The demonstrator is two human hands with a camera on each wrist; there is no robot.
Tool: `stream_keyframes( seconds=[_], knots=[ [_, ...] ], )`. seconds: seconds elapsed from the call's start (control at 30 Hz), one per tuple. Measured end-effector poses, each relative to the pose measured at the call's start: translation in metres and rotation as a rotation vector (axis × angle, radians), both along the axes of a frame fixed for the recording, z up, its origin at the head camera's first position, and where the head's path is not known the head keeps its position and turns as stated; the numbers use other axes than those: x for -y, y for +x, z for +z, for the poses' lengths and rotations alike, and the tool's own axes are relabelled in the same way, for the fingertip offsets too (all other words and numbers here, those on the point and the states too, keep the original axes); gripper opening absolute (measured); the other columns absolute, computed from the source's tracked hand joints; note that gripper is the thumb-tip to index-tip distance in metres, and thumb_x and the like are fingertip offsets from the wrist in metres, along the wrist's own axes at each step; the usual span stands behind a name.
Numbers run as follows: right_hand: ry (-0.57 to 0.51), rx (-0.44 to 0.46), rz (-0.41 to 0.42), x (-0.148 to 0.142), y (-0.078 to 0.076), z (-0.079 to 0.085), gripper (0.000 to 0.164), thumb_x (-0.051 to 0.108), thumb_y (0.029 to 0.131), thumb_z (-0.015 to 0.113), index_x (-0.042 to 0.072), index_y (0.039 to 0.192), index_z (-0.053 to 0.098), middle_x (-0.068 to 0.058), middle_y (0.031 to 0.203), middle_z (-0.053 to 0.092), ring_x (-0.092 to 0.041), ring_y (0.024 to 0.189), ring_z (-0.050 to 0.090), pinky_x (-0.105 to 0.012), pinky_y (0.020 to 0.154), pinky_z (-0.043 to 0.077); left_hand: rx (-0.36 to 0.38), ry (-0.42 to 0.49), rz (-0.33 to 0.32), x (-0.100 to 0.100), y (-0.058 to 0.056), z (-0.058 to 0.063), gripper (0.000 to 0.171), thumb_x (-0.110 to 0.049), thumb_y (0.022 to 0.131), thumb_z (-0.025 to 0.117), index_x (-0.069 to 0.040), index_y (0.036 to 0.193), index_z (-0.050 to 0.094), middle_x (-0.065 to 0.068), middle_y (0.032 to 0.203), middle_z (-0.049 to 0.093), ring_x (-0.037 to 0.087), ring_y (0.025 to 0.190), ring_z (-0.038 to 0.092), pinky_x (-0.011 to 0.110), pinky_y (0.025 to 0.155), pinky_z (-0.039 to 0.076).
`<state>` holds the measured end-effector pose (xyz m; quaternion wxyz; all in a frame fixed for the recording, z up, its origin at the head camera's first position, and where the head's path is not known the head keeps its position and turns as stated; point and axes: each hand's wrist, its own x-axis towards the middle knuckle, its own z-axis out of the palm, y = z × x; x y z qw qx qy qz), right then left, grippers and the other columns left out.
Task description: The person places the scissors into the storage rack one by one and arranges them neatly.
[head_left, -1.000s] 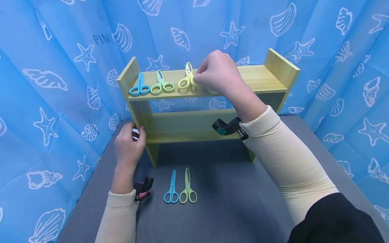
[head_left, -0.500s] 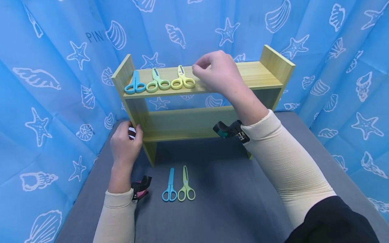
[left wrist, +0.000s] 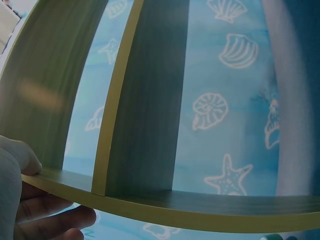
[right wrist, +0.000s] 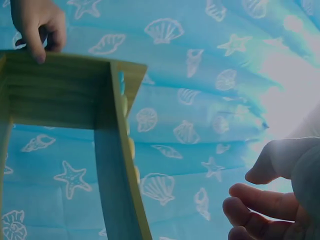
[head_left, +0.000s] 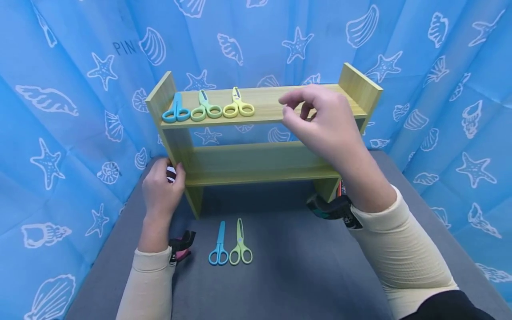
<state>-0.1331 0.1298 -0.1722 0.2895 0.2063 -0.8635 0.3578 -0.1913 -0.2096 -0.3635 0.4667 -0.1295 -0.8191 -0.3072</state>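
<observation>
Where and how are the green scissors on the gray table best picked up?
The green scissors are probably best pinched at the narrow neck where the loops meet, from above and slightly right: they lie flat, loops toward the person, with blue scissors close on their left.

Left of the shelf [head_left: 256,162], we cannot identify the dark-and-white thing [head_left: 171,174] showing past the left hand [head_left: 162,189]. By the shelf's right leg [head_left: 326,187], we see just a sliver of a red thing [head_left: 341,188]. In front, the frame's edge cuts the left sleeve [head_left: 148,280].

Cream sleeves [head_left: 404,249], black wrist cameras [head_left: 182,241]
</observation>
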Motion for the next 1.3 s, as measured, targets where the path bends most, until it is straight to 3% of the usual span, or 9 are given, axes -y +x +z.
stream_keyframes(
  seconds=[0.2,0.4,0.8,0.97,1.3],
  knots=[
    [-0.094,0.024,0.037,-0.021,0.031,-0.021,0.022,0.015,0.095,0.067,0.008,0.114,0.076,-0.002,0.096,0.068,-0.012,0.084,0.056,-0.021,0.070,0.049,-0.003,-0.006,-0.006,-0.001,-0.001,0.001,0.018,-0.013,0.097,0.063,0.005,0.095,0.061,0.019,0.080,0.061,0.035,0.064,0.063,0.048,0.052,0.052],
    [-0.143,0.043,0.111,-0.029,0.044,-0.061,0.025,0.008,0.092,0.072,0.006,0.117,0.074,-0.001,0.102,0.068,-0.012,0.089,0.061,-0.019,0.075,0.053,0.003,0.010,0.007,0.001,0.001,0.000,0.017,-0.012,0.097,0.063,0.005,0.095,0.062,0.020,0.081,0.063,0.034,0.066,0.063,0.046,0.053,0.051],
    [-0.237,0.156,0.157,-0.026,0.050,-0.144,0.030,0.000,0.088,0.076,0.009,0.116,0.073,0.000,0.104,0.068,-0.014,0.096,0.063,-0.028,0.081,0.058,-0.004,0.009,0.008,-0.002,0.002,0.000,0.016,-0.012,0.097,0.064,0.004,0.096,0.063,0.019,0.082,0.064,0.032,0.066,0.063,0.045,0.054,0.050],
    [-0.194,0.206,0.135,-0.015,0.049,-0.171,0.032,0.004,0.086,0.079,0.012,0.116,0.073,0.001,0.103,0.069,-0.013,0.096,0.064,-0.037,0.082,0.059,-0.009,0.013,0.002,-0.002,0.001,0.001,0.016,-0.012,0.096,0.064,0.004,0.096,0.063,0.019,0.082,0.064,0.032,0.067,0.063,0.045,0.054,0.049],
    [-0.118,0.314,0.110,0.011,0.041,-0.222,0.030,0.012,0.083,0.082,0.014,0.112,0.074,0.004,0.099,0.068,-0.013,0.092,0.065,-0.041,0.081,0.058,-0.007,0.010,-0.001,-0.002,0.001,0.000,0.016,-0.012,0.097,0.063,0.004,0.096,0.063,0.018,0.081,0.062,0.033,0.066,0.063,0.047,0.053,0.050]
  ],
)
